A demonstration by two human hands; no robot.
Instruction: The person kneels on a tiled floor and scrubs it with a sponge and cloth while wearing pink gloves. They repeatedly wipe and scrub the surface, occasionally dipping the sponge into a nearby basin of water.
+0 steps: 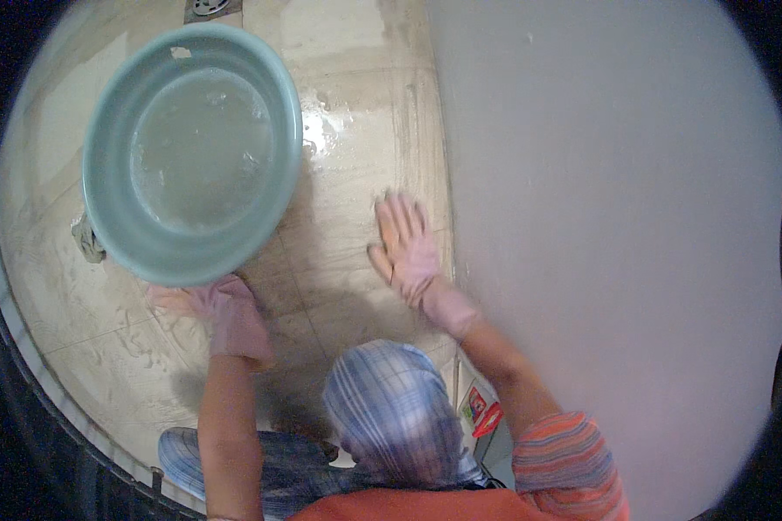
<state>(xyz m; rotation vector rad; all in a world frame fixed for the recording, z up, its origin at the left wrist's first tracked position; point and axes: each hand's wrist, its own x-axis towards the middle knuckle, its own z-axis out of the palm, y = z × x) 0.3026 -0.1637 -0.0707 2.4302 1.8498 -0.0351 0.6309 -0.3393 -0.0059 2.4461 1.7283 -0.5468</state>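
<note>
A large pale green plastic basin (289, 189) stands on the wet tile floor (339, 273) to the front left. Cloudy water (202, 153) lies in it. My left hand (225, 311), in a pink rubber glove, is at the basin's near rim with its blurred fingers pointing left. The rim overlaps part of that hand, so I cannot tell whether it grips the basin or only rests beside it. On the right, my right hand (405, 244) in a matching glove lies palm down over the floor, fingers apart, near the wall's base. Nothing is in it.
A grey wall (599, 195) bounds the right side. Beyond the basin is a metal floor drain (210, 6). A crumpled grey cloth (88, 239) lies left of the basin. Close to my right knee (391, 404), a red printed packet (485, 417) sits by the wall.
</note>
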